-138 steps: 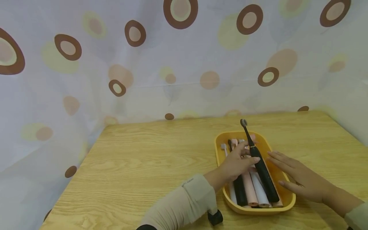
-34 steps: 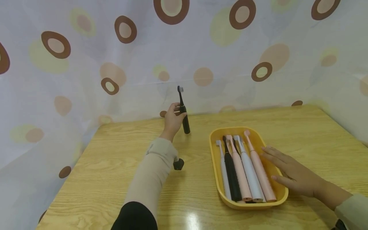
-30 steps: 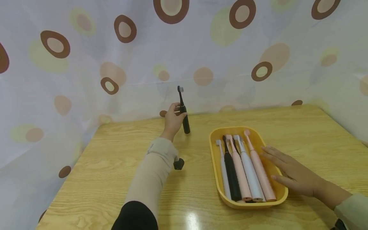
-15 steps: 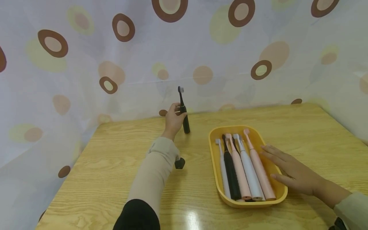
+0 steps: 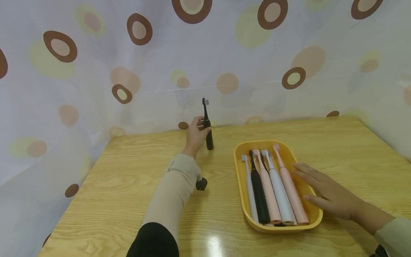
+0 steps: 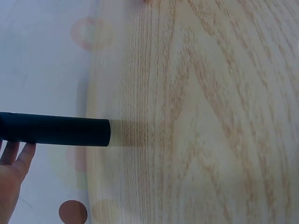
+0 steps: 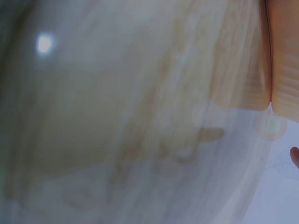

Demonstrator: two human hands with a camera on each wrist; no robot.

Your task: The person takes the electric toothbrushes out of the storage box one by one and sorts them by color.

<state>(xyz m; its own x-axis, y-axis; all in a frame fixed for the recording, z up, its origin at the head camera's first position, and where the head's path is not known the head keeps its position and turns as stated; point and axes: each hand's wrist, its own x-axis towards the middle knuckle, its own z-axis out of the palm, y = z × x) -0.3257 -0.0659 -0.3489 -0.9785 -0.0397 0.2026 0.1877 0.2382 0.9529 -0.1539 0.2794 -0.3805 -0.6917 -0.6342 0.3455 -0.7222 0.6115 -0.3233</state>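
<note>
Near the back of the table, my left hand [image 5: 195,137] pinches a black electric toothbrush [image 5: 209,139] by its handle, bristle head up and nearly upright. In the left wrist view the flat base of the handle [image 6: 60,129] is right at the wood surface, with fingertips [image 6: 25,158] along its side. A yellow tray [image 5: 282,229] on the right holds several electric toothbrushes: black [image 5: 259,198], pink [image 5: 293,196] and white [image 5: 280,196]. My right hand [image 5: 334,192], fingers straight, rests against the tray's right rim. The right wrist view shows the tray's outer wall [image 7: 287,60].
The wooden table [image 5: 135,185] reaches back to a hanging curtain [image 5: 167,71] with brown and yellow spots, which also encloses the sides. A small black device [image 5: 201,184] sits under the left wrist.
Since the oldest frame, my left hand has carried the black toothbrush out of the tray, leftward to the table's back. Over the last second it shifts slightly right; my right hand stays.
</note>
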